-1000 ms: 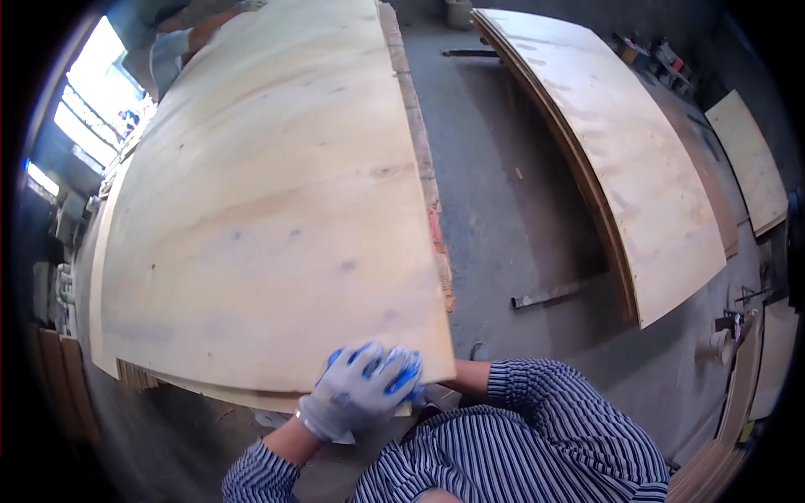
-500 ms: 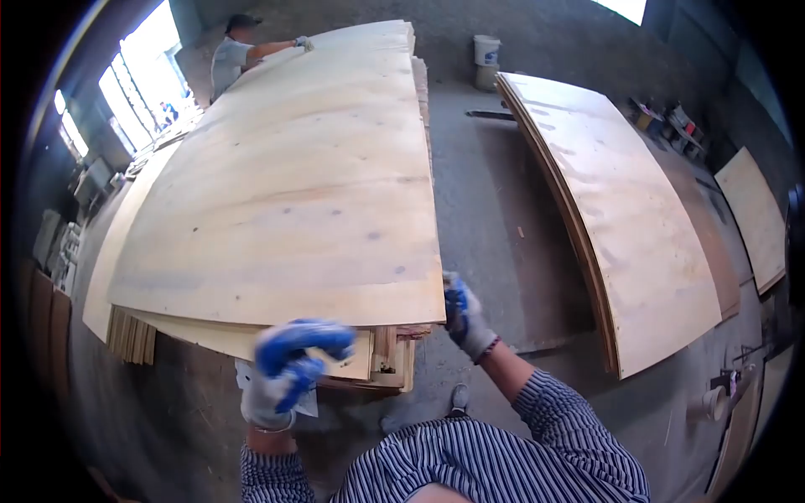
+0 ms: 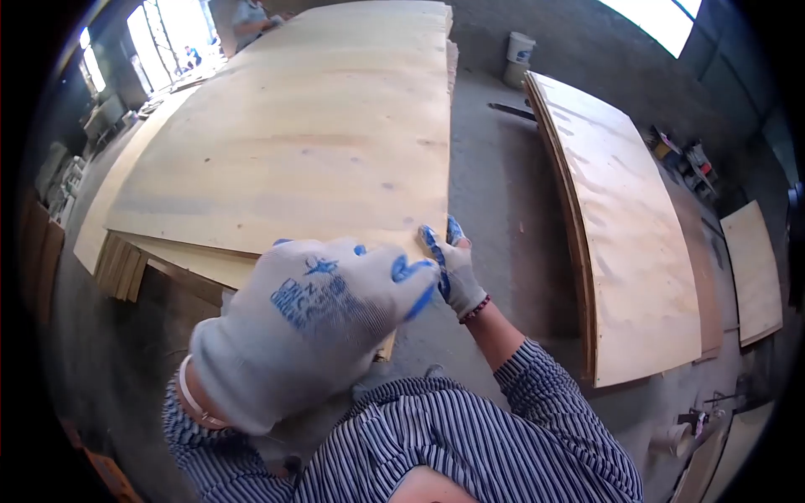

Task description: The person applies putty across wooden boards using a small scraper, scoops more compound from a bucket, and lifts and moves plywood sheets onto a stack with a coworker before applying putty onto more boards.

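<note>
A large pale wood sheet (image 3: 319,126) lies on top of a stack, its near edge in front of me. My left hand (image 3: 310,310), in a white glove with blue print and blue fingertips, is raised close to the camera and covers part of that edge. Its back faces me and most of its fingers are hidden, so whether it holds anything cannot be made out. At the near right corner, my right hand (image 3: 450,267), also gloved, grips the sheet's edge between thumb and fingers.
To the right stands a second stack of pale sheets (image 3: 629,226). A co-worker (image 3: 251,23) is at the far left end of the large sheet. White buckets (image 3: 520,50) stand by the back wall. Another board (image 3: 752,272) is at the far right.
My left hand has risen toward the camera from below the near edge. My right hand has closed on the corner. The view has shifted, and the co-worker is now partly cut off.
</note>
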`<state>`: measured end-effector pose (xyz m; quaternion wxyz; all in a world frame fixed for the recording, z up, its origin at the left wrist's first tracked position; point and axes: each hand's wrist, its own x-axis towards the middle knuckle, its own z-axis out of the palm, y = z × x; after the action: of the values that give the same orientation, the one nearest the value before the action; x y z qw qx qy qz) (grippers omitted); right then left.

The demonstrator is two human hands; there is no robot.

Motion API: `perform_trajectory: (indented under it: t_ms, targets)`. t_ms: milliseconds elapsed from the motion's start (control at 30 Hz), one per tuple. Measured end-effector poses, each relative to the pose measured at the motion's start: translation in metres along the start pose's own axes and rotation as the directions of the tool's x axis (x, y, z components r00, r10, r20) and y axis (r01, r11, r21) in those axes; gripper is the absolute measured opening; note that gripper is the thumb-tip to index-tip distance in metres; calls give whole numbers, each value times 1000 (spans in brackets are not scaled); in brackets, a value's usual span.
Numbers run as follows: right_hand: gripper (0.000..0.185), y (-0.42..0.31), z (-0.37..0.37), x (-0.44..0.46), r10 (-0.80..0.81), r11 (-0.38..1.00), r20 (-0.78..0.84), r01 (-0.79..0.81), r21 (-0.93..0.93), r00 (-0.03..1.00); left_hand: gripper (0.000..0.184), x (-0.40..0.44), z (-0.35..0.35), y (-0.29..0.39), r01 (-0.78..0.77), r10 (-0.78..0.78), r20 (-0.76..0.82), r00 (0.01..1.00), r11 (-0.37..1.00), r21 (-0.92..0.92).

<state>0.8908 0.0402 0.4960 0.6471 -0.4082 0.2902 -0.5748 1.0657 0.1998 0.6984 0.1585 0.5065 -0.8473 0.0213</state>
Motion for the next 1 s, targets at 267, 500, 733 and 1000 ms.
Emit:
perform_trajectory:
  t_ms: [267, 500, 733, 1000]
  targets:
    - [36, 31, -9, 23, -77, 995, -51, 73, -73, 996, 49, 4, -41, 61, -304, 283, 188, 940, 948, 91]
    - [33, 23, 6, 15, -49, 995, 33, 51, -83, 998, 44, 17, -44, 80, -523, 522, -59, 851, 831, -192]
    - [29, 13, -3, 1, -42, 997, -16, 41, -71, 999, 40, 8, -62, 62, -572, 574, -147, 805, 686, -450]
    - [35, 5, 5, 5, 50, 999, 7, -50, 4, 999, 22, 5, -1, 4, -428, 401, -187, 897, 893, -141]
